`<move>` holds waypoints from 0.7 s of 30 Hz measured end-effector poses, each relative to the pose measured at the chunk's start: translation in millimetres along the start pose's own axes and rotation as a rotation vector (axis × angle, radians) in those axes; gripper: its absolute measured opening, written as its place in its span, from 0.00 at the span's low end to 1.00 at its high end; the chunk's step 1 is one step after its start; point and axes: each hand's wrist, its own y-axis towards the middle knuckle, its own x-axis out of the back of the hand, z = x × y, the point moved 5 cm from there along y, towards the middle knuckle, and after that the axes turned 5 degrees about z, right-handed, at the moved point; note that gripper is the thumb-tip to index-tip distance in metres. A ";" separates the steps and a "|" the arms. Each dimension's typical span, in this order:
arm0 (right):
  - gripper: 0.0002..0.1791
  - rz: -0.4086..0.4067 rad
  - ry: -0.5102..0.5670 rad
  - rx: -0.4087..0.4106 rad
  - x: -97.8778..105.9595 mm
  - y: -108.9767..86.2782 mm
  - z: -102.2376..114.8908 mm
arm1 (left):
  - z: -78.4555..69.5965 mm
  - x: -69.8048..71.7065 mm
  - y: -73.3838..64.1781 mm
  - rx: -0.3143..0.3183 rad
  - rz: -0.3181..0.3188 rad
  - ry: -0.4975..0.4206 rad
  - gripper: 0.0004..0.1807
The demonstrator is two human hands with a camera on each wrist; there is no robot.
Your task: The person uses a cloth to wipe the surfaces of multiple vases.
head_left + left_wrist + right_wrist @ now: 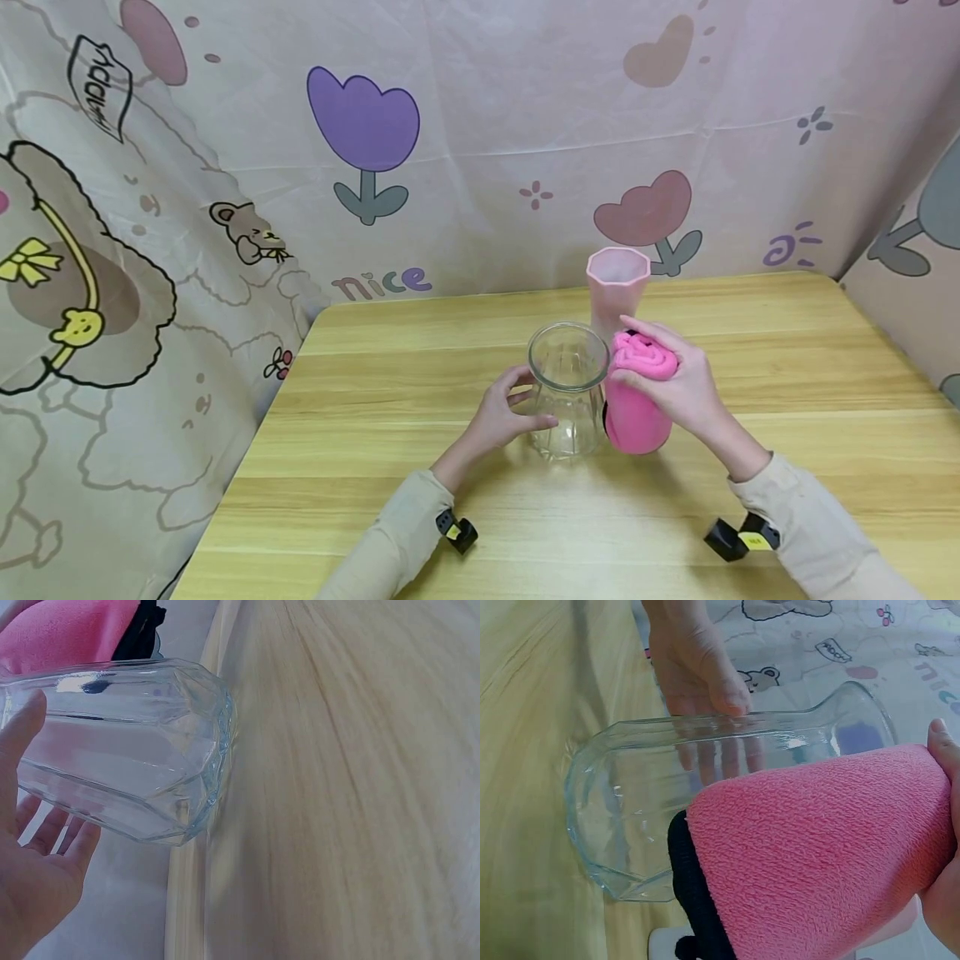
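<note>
A clear glass vase (567, 417) with a rounded rim and faceted sides stands upright on the table. My left hand (506, 412) holds it from the left, thumb across the near side and fingers behind. In the left wrist view the thumb lies along the glass (127, 750). Just to the right, my right hand (686, 383) grips the upper end of a rolled pink towel (637, 417) with black edging. The towel is upright, close beside the vase. In the right wrist view the towel (825, 847) covers part of the glass.
Behind the towel stands a pale pink faceted vase (618, 287), partly hidden by it. The wooden table (360, 417) runs back to a printed cloth (480, 150), which also hangs along the sides. Each wrist carries a small black camera.
</note>
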 end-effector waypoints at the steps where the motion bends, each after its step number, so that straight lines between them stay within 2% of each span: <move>1: 0.35 -0.001 0.000 -0.001 0.0 0.3 0.8 | 4.3 0.1 1.1 -0.006 -0.004 0.005 0.37; 3: 0.34 0.002 0.004 -0.006 -0.6 0.4 0.7 | 7.2 0.2 1.9 -0.011 -0.008 -0.001 0.37; 8: 0.33 0.034 0.002 -0.019 -5.0 -1.6 -7.2 | -11.2 0.4 -3.1 0.009 0.008 -0.017 0.37; 10: 0.33 0.052 -0.016 -0.025 -8.0 -3.5 -12.4 | -13.7 0.3 -4.1 0.009 0.010 -0.010 0.37; 16: 0.33 0.134 -0.102 -0.031 -23.2 -11.7 -28.4 | -15.3 0.0 -4.5 0.012 0.011 -0.017 0.37; 21: 0.28 0.152 -0.137 -0.024 -28.6 -12.1 -36.1 | -15.2 -0.1 -4.4 0.003 0.007 -0.016 0.37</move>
